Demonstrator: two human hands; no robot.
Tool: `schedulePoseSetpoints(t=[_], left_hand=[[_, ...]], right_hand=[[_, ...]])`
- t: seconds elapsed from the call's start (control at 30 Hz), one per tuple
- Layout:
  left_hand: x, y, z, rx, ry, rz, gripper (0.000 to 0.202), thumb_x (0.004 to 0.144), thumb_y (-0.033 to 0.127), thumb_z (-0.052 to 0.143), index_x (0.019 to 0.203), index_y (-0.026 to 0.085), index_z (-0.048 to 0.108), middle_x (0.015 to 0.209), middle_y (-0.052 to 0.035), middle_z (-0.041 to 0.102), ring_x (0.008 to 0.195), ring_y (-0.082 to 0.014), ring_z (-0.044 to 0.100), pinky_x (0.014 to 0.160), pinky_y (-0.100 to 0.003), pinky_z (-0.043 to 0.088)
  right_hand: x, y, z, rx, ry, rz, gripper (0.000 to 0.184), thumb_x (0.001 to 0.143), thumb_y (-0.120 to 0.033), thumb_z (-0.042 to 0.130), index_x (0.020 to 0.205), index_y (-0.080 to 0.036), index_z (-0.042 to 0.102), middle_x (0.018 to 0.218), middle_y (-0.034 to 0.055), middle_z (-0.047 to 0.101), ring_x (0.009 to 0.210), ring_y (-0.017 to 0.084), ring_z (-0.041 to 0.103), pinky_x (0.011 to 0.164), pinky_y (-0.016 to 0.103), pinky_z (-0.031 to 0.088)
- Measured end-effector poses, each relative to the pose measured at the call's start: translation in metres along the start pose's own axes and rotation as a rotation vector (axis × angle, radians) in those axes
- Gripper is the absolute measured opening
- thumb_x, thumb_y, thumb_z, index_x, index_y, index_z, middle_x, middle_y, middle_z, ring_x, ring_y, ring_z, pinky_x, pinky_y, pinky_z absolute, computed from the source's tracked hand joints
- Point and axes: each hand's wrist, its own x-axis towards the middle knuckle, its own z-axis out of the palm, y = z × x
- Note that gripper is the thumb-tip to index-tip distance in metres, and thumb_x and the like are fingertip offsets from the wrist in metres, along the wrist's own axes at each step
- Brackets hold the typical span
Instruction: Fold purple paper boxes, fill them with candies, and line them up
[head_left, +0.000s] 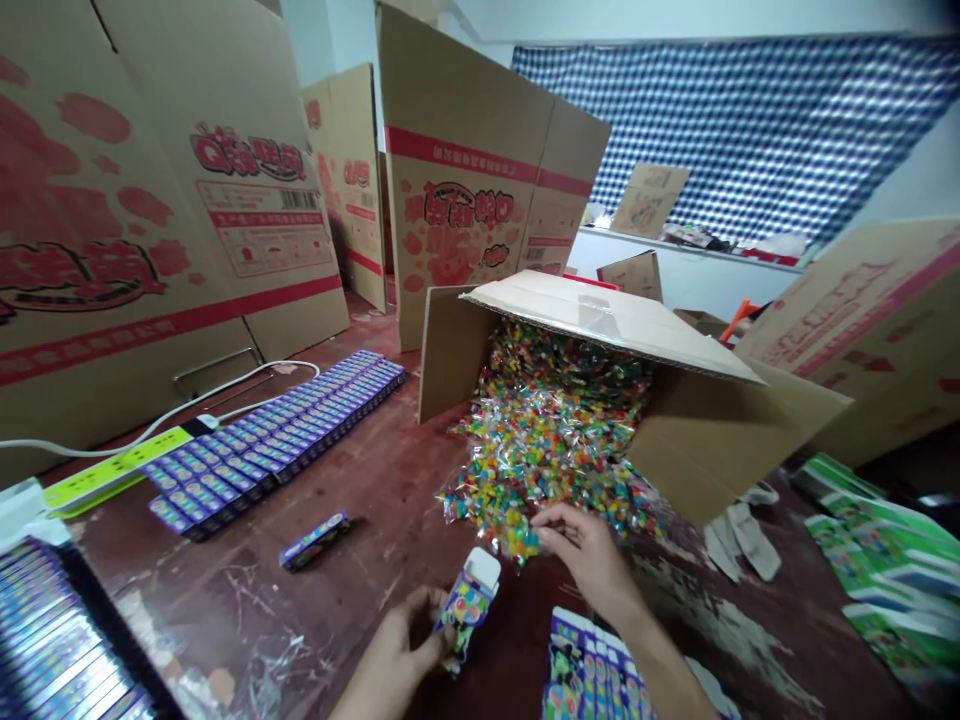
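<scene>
My left hand (411, 640) is closed around a small purple candy box (466, 612) with a colourful print, its white top flap standing up. My right hand (586, 555) reaches to the front edge of a heap of clear candy packets (551, 440). Its thumb and fingers pinch a candy packet (517, 538) of yellow, green and orange sweets, just right of the box. The heap spills out of a cardboard carton (600, 315) lying on its side. Below my right forearm stands a row of purple candy boxes (592, 670).
A long block of stacked purple boxes (277, 440) lies left, with a single box (315, 540) before it. A power strip (124, 468) with white cable runs behind. A tray of boxes (60, 630) sits lower left, green printed packs (885, 560) right. Large cartons (480, 190) stand behind.
</scene>
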Motion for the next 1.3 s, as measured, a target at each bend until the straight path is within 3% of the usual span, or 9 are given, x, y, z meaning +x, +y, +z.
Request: schedulePoseSetpoints(t=[0.17, 0.33, 0.47, 0.57, 0.67, 0.73, 0.87, 1.07, 1.3], left_hand=[[0.003, 0.011, 0.011, 0.027, -0.052, 0.050, 0.028, 0.075, 0.036, 0.063, 0.090, 0.014, 0.055, 0.082, -0.0049, 0.061, 0.076, -0.0190, 0.054, 0.068, -0.028, 0.042], [-0.003, 0.023, 0.022, 0.063, -0.079, 0.096, 0.022, 0.078, 0.027, 0.063, 0.095, 0.015, 0.059, 0.091, -0.0051, 0.064, 0.085, -0.0202, 0.057, 0.076, -0.028, 0.043], [-0.004, 0.027, 0.029, -0.030, -0.081, 0.095, 0.026, 0.084, 0.031, 0.061, 0.104, 0.015, 0.058, 0.096, -0.0069, 0.065, 0.088, -0.0207, 0.059, 0.079, -0.029, 0.045], [-0.006, 0.030, 0.032, -0.092, -0.011, 0.129, 0.030, 0.082, 0.032, 0.065, 0.106, 0.016, 0.056, 0.096, -0.0070, 0.064, 0.087, -0.0198, 0.060, 0.076, -0.028, 0.046], [-0.010, 0.035, 0.034, -0.142, 0.089, 0.170, 0.041, 0.080, 0.031, 0.069, 0.114, 0.020, 0.049, 0.092, -0.0042, 0.063, 0.084, -0.0184, 0.060, 0.072, -0.027, 0.047], [-0.013, 0.038, 0.036, -0.154, 0.116, 0.180, 0.046, 0.080, 0.031, 0.069, 0.119, 0.022, 0.047, 0.093, -0.0037, 0.063, 0.084, -0.0181, 0.060, 0.074, -0.027, 0.048], [-0.015, 0.042, 0.038, -0.173, 0.056, 0.166, 0.041, 0.082, 0.032, 0.066, 0.118, 0.021, 0.051, 0.099, -0.0059, 0.064, 0.085, -0.0182, 0.059, 0.077, -0.028, 0.047], [-0.012, 0.042, 0.037, -0.151, 0.023, 0.189, 0.030, 0.081, 0.031, 0.067, 0.106, 0.018, 0.059, 0.094, -0.0042, 0.063, 0.084, -0.0168, 0.055, 0.075, -0.026, 0.044], [-0.012, 0.029, 0.039, -0.302, -0.021, 0.109, 0.033, 0.072, 0.027, 0.075, 0.097, 0.015, 0.057, 0.081, -0.0003, 0.058, 0.067, -0.0110, 0.051, 0.061, -0.022, 0.038]], right_hand=[[-0.009, -0.044, 0.001, -0.239, -0.179, -0.069, 0.014, 0.088, -0.022, 0.052, 0.087, -0.024, 0.066, 0.083, -0.0022, 0.067, 0.077, 0.015, 0.060, 0.072, 0.026, 0.044], [-0.008, -0.055, 0.020, -0.469, -0.258, -0.224, 0.017, 0.085, -0.013, 0.055, 0.085, -0.025, 0.067, 0.084, -0.0014, 0.066, 0.085, 0.016, 0.059, 0.077, 0.026, 0.043], [-0.012, -0.059, 0.032, -0.457, -0.344, -0.310, 0.021, 0.088, -0.012, 0.049, 0.098, -0.023, 0.064, 0.090, 0.0007, 0.066, 0.085, 0.016, 0.060, 0.078, 0.026, 0.045], [-0.020, -0.058, 0.028, -0.369, -0.153, -0.327, 0.021, 0.092, -0.016, 0.043, 0.099, -0.023, 0.062, 0.094, 0.0024, 0.066, 0.088, 0.016, 0.060, 0.080, 0.027, 0.045], [-0.034, -0.046, 0.027, -0.263, 0.055, -0.252, 0.015, 0.092, -0.024, 0.049, 0.096, -0.022, 0.063, 0.096, 0.0038, 0.065, 0.089, 0.017, 0.060, 0.080, 0.028, 0.047], [-0.045, -0.035, 0.032, -0.151, 0.043, -0.161, 0.017, 0.089, -0.029, 0.056, 0.102, -0.023, 0.064, 0.104, 0.0046, 0.064, 0.093, 0.018, 0.061, 0.079, 0.027, 0.050], [-0.060, -0.015, 0.048, 0.086, 0.032, -0.032, 0.030, 0.088, -0.032, 0.057, 0.116, -0.023, 0.059, 0.114, 0.0061, 0.064, 0.097, 0.019, 0.064, 0.085, 0.029, 0.052], [-0.069, -0.001, 0.057, -0.078, 0.046, -0.127, 0.034, 0.090, -0.030, 0.053, 0.123, -0.023, 0.055, 0.120, 0.0072, 0.062, 0.108, 0.021, 0.059, 0.095, 0.031, 0.047], [-0.067, 0.004, 0.068, 0.041, 0.051, -0.068, 0.016, 0.090, -0.033, 0.053, 0.083, -0.019, 0.058, 0.091, 0.0063, 0.063, 0.088, 0.020, 0.060, 0.082, 0.030, 0.048]])
